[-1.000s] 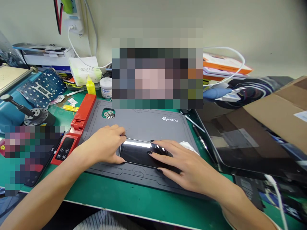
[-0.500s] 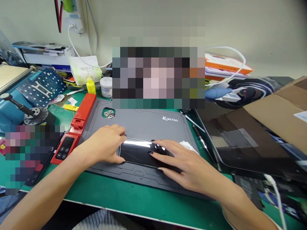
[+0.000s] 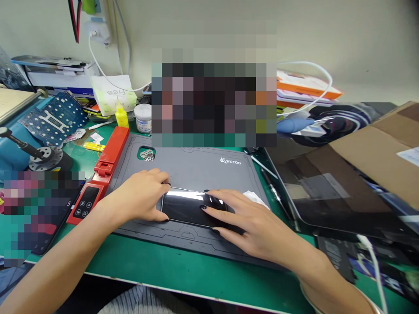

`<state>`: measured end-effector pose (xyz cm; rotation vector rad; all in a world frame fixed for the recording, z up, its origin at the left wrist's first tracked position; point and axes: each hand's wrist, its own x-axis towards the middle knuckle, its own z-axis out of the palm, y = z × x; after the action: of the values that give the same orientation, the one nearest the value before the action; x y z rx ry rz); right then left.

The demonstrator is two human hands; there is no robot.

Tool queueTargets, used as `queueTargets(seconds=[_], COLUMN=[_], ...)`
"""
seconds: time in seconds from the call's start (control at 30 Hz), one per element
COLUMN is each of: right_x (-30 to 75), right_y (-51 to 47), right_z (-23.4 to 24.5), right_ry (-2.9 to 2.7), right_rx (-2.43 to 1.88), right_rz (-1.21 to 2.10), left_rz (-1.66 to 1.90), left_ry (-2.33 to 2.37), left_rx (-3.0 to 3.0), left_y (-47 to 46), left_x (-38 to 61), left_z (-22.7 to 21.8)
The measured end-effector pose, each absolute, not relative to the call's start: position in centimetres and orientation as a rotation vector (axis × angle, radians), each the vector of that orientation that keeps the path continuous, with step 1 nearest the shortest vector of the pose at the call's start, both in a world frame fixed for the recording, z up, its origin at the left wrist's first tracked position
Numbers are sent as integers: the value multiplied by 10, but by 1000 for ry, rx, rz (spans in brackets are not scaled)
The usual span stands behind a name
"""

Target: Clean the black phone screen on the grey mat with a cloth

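Observation:
A black phone lies flat, glass up, on a grey work mat on the green bench. My left hand grips the phone's left end, thumb at its near edge and fingers at its far edge. My right hand lies over the phone's right part with fingers stretched out and spread, fingertips pressing on the glass.
A red tool with a black button panel lies left of the mat. A white cloth scrap sits by my right hand. A large dark tablet and a cardboard box lie at right. Bottles, jars and boxes crowd the back.
The view has shifted slightly. Both hands stay on the phone in nearly the same places.

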<state>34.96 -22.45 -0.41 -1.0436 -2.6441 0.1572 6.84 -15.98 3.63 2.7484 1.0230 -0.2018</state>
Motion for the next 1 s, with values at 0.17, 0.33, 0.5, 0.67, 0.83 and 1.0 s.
queueTargets(seconds=[0.17, 0.33, 0.5, 0.67, 0.83, 1.0], right_x=[348, 349, 349, 348, 347, 346], right_y=[-224, -225, -224, -225, -225, -224], right_z=[-3, -3, -4, -3, -2, 0], right_ry=[-2634, -2638, -2643, -2654, -2633, -2627], right_rx=[-1026, -1029, -1039, -1041, -1053, -1073], right_rz=[161, 159, 157, 173, 180, 204], left_rz=[-203, -171, -137, -171, -154, -118], left_ry=[1018, 1011, 998, 1009, 1004, 999], left_rx=[2754, 2746, 2750, 2742, 2739, 2740], left_y=[-158, -157, -158, -157, -157, -157], left_x=[66, 65, 65, 66, 65, 64], left_z=[34, 34, 34, 34, 35, 35])
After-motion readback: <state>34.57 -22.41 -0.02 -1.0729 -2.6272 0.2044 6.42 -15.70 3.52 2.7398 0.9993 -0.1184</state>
